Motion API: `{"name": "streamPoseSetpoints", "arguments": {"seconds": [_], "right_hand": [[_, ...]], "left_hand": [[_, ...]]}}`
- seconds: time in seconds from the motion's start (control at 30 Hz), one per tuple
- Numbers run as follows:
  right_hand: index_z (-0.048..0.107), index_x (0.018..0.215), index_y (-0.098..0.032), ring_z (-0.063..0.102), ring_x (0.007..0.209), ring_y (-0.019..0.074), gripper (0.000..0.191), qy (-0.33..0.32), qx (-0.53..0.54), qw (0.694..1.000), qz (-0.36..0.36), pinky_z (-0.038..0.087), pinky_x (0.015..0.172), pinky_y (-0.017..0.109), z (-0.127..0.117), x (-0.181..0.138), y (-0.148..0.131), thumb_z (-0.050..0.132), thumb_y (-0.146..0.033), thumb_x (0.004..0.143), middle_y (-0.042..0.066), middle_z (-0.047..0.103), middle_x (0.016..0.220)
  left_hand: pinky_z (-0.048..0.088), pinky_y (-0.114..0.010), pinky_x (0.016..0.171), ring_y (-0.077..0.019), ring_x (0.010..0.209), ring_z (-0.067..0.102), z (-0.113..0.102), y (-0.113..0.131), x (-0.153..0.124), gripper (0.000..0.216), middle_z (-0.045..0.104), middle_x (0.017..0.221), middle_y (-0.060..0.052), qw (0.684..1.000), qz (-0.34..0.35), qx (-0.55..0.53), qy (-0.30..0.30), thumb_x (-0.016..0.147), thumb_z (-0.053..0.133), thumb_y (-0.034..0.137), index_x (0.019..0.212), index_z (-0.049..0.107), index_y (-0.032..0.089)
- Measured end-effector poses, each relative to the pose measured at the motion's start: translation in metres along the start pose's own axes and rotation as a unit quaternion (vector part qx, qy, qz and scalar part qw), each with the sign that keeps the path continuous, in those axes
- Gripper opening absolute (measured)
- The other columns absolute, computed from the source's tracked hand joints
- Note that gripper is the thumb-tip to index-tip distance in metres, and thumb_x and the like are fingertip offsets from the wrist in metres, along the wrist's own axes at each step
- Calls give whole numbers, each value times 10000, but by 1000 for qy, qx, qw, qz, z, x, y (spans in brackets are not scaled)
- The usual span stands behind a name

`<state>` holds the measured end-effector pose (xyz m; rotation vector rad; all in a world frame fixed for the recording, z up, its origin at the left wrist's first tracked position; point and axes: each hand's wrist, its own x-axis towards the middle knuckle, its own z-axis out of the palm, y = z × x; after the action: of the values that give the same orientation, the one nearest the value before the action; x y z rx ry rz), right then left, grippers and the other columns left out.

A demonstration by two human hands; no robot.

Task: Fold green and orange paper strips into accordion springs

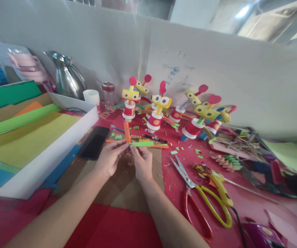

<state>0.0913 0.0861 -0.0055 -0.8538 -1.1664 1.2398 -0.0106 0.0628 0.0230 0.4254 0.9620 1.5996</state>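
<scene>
My left hand (113, 155) and my right hand (141, 160) meet above a brown cardboard sheet (127, 193). Between their fingertips they pinch two paper strips where these cross. An orange paper strip (127, 132) points up from the pinch, and a green paper strip (144, 144) runs off to the right. Both hands are closed on this joint. Another orange piece (161, 146) shows behind the green strip; whether it is part of the same strip I cannot tell. Small folded paper springs (135, 137) lie just beyond my fingers.
Several paper-cup figures (155, 120) stand at the back. Scissors (188, 181) and a yellow glue gun (221, 189) lie on the right. To the left are a black phone (93, 143) and a white box (52, 155) of coloured paper. A steel jug (67, 77) stands behind the box.
</scene>
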Motion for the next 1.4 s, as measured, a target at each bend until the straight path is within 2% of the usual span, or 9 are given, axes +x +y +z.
{"name": "streamPoseSetpoints", "arguments": {"seconds": [0.17,0.3,0.47,0.6,0.8,1.0,1.13,1.23,1.4], "right_hand": [[688,833,-164,567,688,138,207,9,30,999,18,471,674,273,2,0,-1,665,-353,752,30,675,800],[676,781,-164,537,648,135,202,3,5,1000,6,448,627,254,1,0,-2,654,-364,759,9,631,690],[650,728,-167,510,606,118,190,-8,13,1000,10,426,601,241,1,1,-2,642,-352,769,-13,594,647],[645,738,-166,496,600,117,188,-12,6,1000,3,423,592,239,0,1,-2,634,-350,773,-15,585,643],[631,731,-167,485,606,118,178,-14,-42,999,-21,403,580,233,-2,2,-2,613,-338,775,-16,576,655],[611,693,-178,511,620,128,141,-20,-60,998,-23,414,594,240,-1,-1,-5,609,-300,765,-15,578,657],[617,814,-196,541,655,130,104,-45,-11,999,-24,448,626,248,1,-4,-8,626,-292,777,-7,599,724],[632,939,-214,576,748,145,188,-73,8,997,-21,479,692,268,1,-4,-8,657,-294,770,26,632,865],[674,893,-213,571,765,140,148,-65,-22,997,-33,486,685,255,1,-2,-2,652,-313,786,32,618,904]], "left_hand": [[544,-238,765,-117,710,672,-1,-1,1,154,736,765,-45,1000,-10,-22,5,625,740,47,755,721,126],[556,-225,727,-115,670,672,-1,-2,2,139,724,713,-44,998,-32,-50,34,643,712,8,726,706,120],[554,-198,696,-112,660,673,-3,-5,4,129,723,721,-56,996,-49,-68,35,660,701,5,744,703,103],[541,-199,712,-104,681,665,-3,-4,3,131,720,739,-43,998,-38,-55,13,660,713,26,755,701,116],[506,-240,778,-112,715,640,-4,2,1,107,709,753,-37,997,-37,7,-63,649,736,87,745,712,126],[466,-232,695,-109,662,604,-8,3,3,107,670,690,-23,995,-33,78,-61,626,763,131,713,701,126],[452,-215,652,-91,618,574,-7,3,3,129,650,672,-12,997,-55,20,-43,630,728,76,744,703,131],[455,-216,645,-98,646,590,-6,3,3,227,677,730,-18,996,-77,-36,-32,634,688,16,812,711,155],[472,-204,672,-107,693,622,-4,2,2,247,697,740,-26,996,-66,-56,-13,647,660,-23,814,716,150]]}}
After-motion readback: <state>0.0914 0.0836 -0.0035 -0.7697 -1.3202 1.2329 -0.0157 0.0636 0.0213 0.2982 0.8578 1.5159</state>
